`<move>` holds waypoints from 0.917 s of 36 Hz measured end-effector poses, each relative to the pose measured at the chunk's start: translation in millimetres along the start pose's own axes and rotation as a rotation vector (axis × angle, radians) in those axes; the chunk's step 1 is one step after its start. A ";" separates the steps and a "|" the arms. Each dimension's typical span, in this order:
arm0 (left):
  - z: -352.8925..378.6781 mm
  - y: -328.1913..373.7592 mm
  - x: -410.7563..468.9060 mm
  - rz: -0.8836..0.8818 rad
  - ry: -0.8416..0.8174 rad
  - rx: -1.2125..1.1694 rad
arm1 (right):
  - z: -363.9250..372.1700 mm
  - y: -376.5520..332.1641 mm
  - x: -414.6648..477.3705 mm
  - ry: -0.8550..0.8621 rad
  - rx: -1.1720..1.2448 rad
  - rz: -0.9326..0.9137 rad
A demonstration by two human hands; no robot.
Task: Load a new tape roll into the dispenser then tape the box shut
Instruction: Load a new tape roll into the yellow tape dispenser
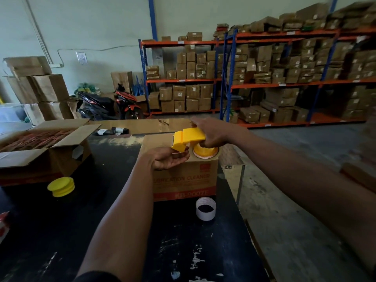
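A yellow tape dispenser (188, 138) with a tape roll (205, 152) seated in it rests on top of a closed cardboard box (183, 180) printed "LUBRICATION CLEANER". My right hand (211, 132) grips the dispenser from above, over the roll. Palm up under the dispenser's front end is my left hand (169, 159), its fingers pinching near the tape's loose end; the end itself is too small to make out. A loose yellow dispenser cap (61, 187) lies on the dark table (101, 231) to the left. An empty white tape core (205, 208) stands in front of the box.
An open carton (40, 151) full of reddish packets sits at the left. A flat cardboard sheet (146, 125) with small black items lies behind the box. The table's right edge drops to the concrete floor. Shelving with boxes and a parked scooter stand at the back.
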State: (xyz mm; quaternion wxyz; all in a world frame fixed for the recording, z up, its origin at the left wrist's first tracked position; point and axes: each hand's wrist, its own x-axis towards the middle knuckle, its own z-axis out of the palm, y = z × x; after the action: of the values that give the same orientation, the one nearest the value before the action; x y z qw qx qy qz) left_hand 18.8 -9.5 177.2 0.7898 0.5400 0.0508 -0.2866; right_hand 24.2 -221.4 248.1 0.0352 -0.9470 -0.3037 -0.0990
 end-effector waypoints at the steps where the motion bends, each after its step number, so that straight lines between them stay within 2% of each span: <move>1: -0.8 -0.8 1.8 -0.007 -0.010 0.002 | 0.8 -0.2 -0.3 -0.002 0.011 -0.001; 13: -8.7 2.3 5.9 -0.067 0.006 0.062 | 7.3 -3.6 8.0 -0.061 0.039 0.013; 17: -15.1 5.7 9.0 0.027 0.001 0.125 | 5.9 -7.0 8.5 -0.072 0.063 0.016; 19: -19.5 9.2 12.3 0.071 -0.005 0.180 | 5.3 -10.1 7.0 -0.091 0.053 0.007; 22: -25.5 20.7 14.1 0.046 -0.037 0.323 | 9.4 -15.3 3.3 -0.104 0.017 0.010; 28: -34.6 51.8 21.6 0.062 -0.051 0.617 | 13.3 -27.5 -8.9 -0.086 0.060 0.130; 33: -37.1 71.8 44.4 -0.052 -0.091 0.753 | 19.6 -34.7 -22.5 -0.059 0.025 0.225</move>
State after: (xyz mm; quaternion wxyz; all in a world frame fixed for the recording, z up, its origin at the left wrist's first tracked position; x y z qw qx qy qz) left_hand 100.6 23.8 203.8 0.5300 0.7777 -0.0794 -0.3287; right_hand -10.7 -203.5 224.5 0.0488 -0.9771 -0.1973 -0.0625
